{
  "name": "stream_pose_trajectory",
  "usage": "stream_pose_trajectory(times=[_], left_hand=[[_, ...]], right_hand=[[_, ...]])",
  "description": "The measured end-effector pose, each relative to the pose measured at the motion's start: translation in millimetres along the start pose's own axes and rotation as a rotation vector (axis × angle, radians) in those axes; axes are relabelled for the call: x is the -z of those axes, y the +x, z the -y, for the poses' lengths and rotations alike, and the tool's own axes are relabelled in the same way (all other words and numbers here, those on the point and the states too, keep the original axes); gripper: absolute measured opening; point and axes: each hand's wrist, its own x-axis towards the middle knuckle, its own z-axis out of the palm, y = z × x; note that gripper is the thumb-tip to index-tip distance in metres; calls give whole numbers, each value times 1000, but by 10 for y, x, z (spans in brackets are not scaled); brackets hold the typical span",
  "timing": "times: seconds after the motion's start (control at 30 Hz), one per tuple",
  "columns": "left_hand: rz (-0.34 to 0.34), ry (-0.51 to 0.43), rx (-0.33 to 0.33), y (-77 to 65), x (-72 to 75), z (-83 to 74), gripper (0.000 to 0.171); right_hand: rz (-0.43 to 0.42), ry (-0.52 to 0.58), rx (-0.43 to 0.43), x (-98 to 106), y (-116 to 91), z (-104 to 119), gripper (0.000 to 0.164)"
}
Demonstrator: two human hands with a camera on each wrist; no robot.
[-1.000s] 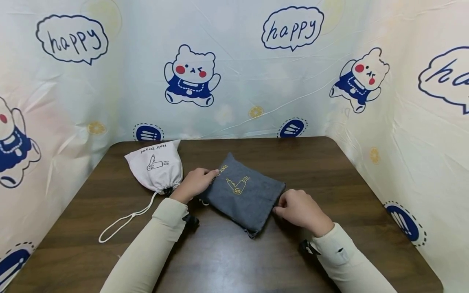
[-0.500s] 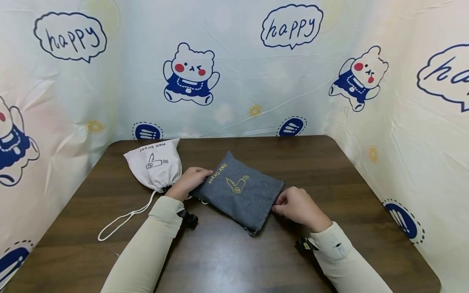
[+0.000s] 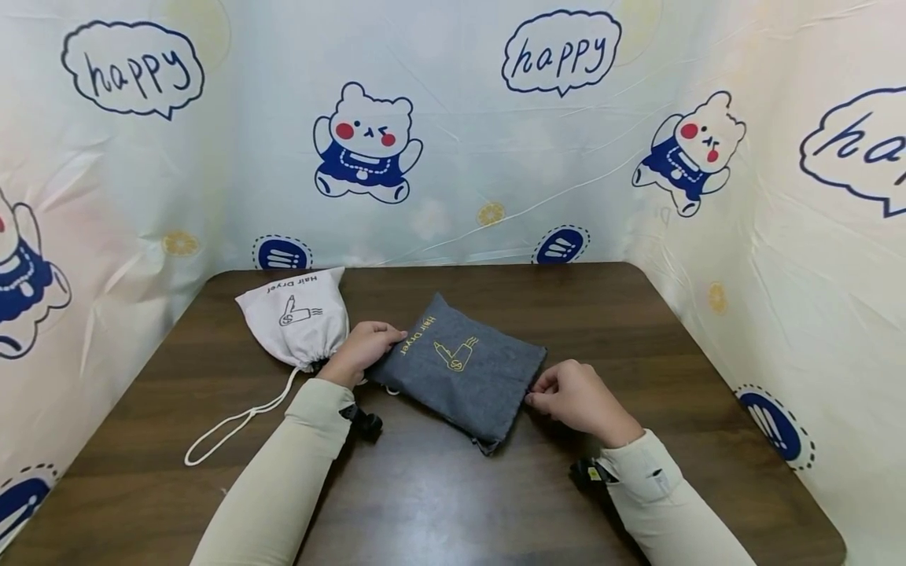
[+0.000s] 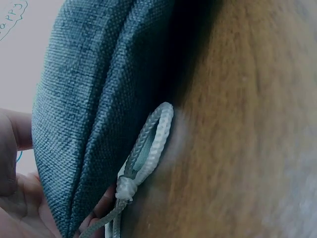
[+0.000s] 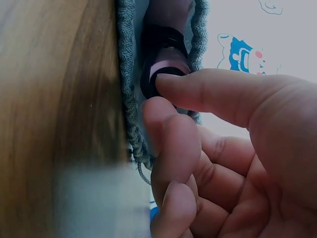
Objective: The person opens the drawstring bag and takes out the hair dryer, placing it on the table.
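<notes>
A dark grey cloth drawstring bag point(image 3: 481, 362), printed in yellow with "Hair Dryer" and a dryer drawing, lies on the table between both hands. At its left end my left hand point(image 3: 366, 346) holds the corner. In the left wrist view the fingers point(image 4: 9, 148) show beside and behind that grey corner, near a knotted white cord point(image 4: 157, 141). My right hand point(image 3: 576, 397) is at the bag's right end. There, the right wrist view shows the bag's open mouth with a pink and black item point(image 5: 166, 42) inside; my thumb and forefinger pinch its black end. Most of it is hidden.
A white drawstring bag point(image 3: 297, 314), also printed "Hair Dryer", lies behind and left of my left wrist. Its white cord point(image 3: 241, 424) trails toward the front left. The brown wooden table point(image 3: 439, 503) is bordered by printed cloth hangings point(image 3: 453, 157).
My left hand has moved left to the bag's far corner, uncovering the yellow lettering. My right hand keeps almost the same place at the bag's mouth.
</notes>
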Motion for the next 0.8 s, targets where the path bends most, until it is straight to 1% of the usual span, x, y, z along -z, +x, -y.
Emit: stream_pose_trajectory(times=[0.23,0.33,0.5,0.8], left_hand=[[-9,-13,3,-18,12,7,25],[-6,-11,-8,-17,15,8,25],[5,-15,-4,-15,23,7,26],[5,-46,7,-9,24,6,26]], right_hand=[[12,6,2,27,-16,-23,16],[11,9,8,37,-20,-39,16],[11,16,17,60,-28,-54,15],[45,39,0,150,-62,-106,13]])
